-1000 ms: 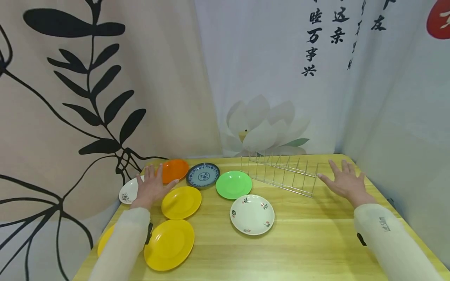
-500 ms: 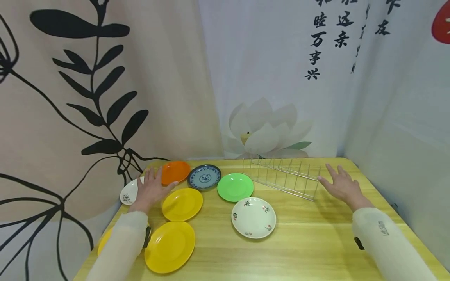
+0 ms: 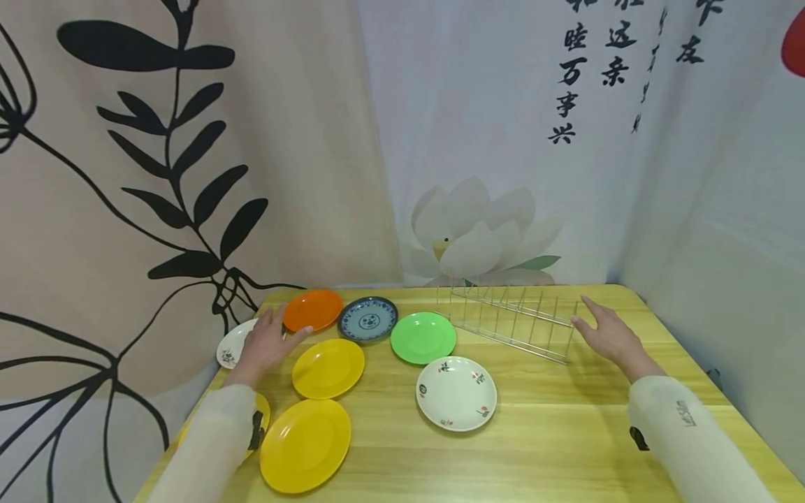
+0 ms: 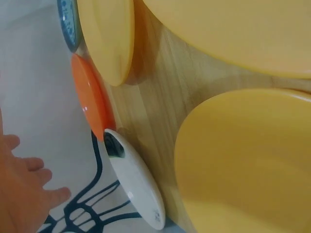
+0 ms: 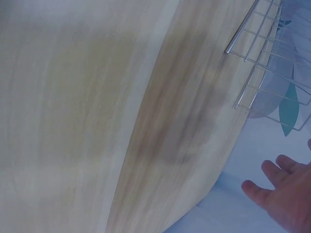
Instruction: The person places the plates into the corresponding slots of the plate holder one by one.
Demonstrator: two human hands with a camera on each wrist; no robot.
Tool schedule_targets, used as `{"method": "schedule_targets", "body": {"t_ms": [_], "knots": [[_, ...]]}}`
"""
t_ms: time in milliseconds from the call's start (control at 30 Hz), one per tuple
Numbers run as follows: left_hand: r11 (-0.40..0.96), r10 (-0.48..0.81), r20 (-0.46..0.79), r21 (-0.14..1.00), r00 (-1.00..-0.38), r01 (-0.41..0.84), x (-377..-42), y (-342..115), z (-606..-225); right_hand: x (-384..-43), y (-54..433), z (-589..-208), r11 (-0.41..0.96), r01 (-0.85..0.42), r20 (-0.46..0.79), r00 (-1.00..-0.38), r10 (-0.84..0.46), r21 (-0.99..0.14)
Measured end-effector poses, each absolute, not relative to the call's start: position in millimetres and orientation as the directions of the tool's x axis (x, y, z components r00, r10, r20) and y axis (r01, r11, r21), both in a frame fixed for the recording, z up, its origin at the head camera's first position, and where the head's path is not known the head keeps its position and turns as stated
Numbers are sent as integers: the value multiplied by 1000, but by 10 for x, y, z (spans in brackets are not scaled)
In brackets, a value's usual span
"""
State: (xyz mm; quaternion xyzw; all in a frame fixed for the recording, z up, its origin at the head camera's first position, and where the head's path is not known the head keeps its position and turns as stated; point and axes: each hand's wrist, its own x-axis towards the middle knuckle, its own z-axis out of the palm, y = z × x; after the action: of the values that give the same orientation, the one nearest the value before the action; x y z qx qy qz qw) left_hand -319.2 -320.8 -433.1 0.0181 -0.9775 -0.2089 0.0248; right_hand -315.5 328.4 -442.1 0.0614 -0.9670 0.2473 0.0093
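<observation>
In the head view my left hand [image 3: 267, 346] hovers with spread fingers over the left plates, gripping nothing. It partly covers a white floral plate [image 3: 233, 344], and an orange plate [image 3: 314, 309] lies just beyond it. Two yellow plates [image 3: 328, 368] show beside the arm; a third yellow plate [image 3: 263, 412] is mostly hidden by the sleeve. My right hand [image 3: 613, 342], bare of any object, is held above the table by the right end of a wire dish rack [image 3: 511, 342]. In the right wrist view, its fingers [image 5: 274, 172] extend apart from the rack.
A blue patterned plate [image 3: 367, 319], a green plate [image 3: 423, 338] and another white floral plate [image 3: 455, 394] lie mid-table. The wooden table [image 3: 534, 447] meets printed curtains [image 3: 314, 175] at the back and both sides.
Both hands stay above the table, tilting slightly with their fingers drawing closer together. My left forearm shifts a little left, uncovering more of the third yellow plate. The plates and rack keep their places.
</observation>
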Motion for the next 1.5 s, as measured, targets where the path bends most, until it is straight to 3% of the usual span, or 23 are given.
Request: {"method": "schedule_targets", "body": {"t_ms": [233, 400, 667, 1500], "knots": [[817, 0, -12, 576, -1000, -7, -3172, -3258, -4362, -3147, 3294, -4443, 845, -102, 24, -994, -105, -525], [771, -16, -119, 630, -993, -88, -3117, -3277, -4375, -3158, 3292, -4467, 830, -106, 24, -994, -110, -548], [733, -21, -211, 662, -977, -159, -3065, -3329, -4488, -3167, 3270, -4477, 820, -131, 37, -990, -134, -557], [615, -26, -277, 753, -960, -234, -3034, -3422, -4766, -3199, 3257, -4490, 734, -75, -35, -990, -134, -675]]}}
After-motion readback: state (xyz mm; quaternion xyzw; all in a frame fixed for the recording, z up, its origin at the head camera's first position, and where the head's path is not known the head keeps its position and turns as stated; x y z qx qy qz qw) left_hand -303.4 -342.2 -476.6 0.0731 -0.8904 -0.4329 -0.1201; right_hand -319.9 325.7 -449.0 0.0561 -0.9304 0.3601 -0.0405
